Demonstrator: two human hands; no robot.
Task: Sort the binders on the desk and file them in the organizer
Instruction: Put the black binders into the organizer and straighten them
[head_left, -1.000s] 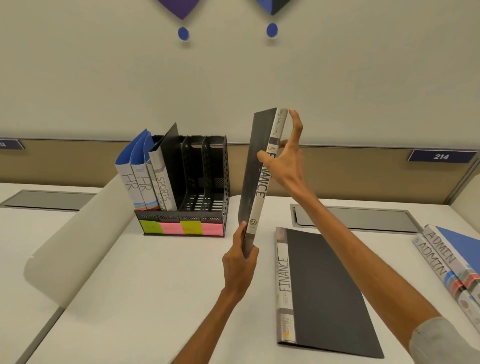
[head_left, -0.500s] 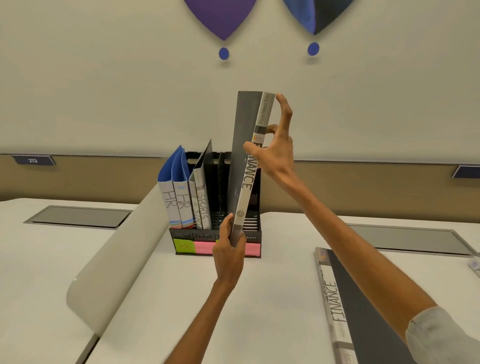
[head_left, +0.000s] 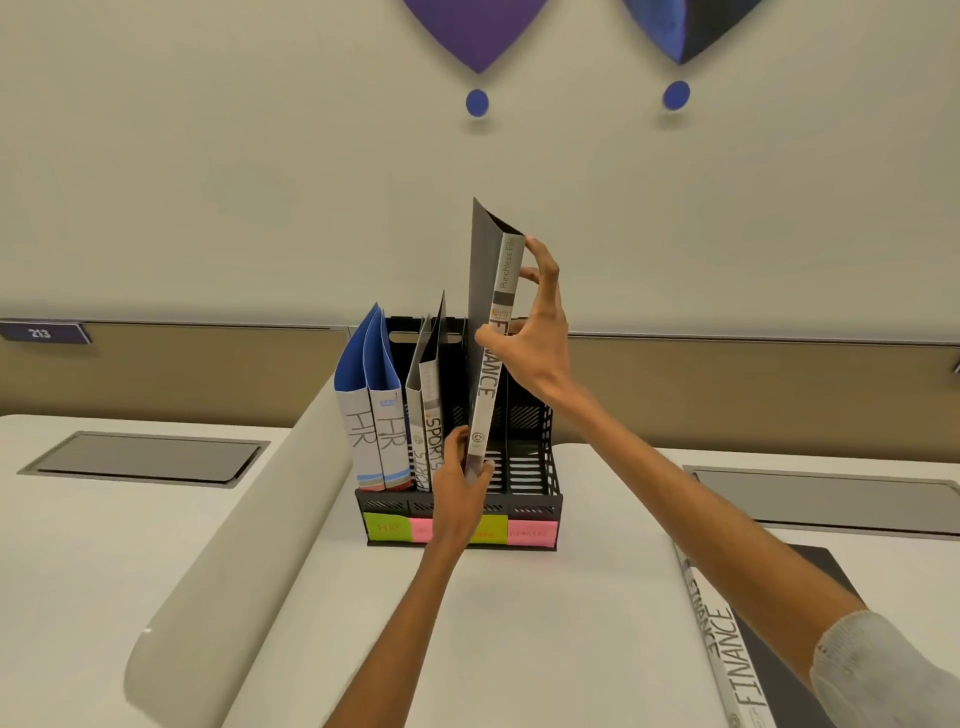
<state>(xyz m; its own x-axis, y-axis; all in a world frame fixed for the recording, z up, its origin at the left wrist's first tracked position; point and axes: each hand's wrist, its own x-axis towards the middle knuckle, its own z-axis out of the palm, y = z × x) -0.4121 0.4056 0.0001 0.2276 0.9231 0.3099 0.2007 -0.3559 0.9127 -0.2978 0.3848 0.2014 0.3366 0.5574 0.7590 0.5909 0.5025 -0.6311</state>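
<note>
- The FINANCE binder (head_left: 487, 374) is held nearly upright, spine toward the camera, with its top tipped slightly toward 1 o'clock.
- Its lower end is at the organizer (head_left: 540, 501), near the third slot from the left; I cannot tell whether it is inside.
- The left hand (head_left: 460, 499) pinches the binder's bottom end between thumb and curled fingers.
- The right hand (head_left: 535, 338) grips the upper spine, thumb on one side and fingers (head_left: 540, 254) spread on the other.
- At 9 o'clock of it, two HR binders (head_left: 374, 421) and a SPORTS binder (head_left: 431, 415) stand filed.
- A second FINANCE binder (head_left: 727, 639) lies flat on the desk (head_left: 519, 634), at 4 o'clock of the organizer.
</note>
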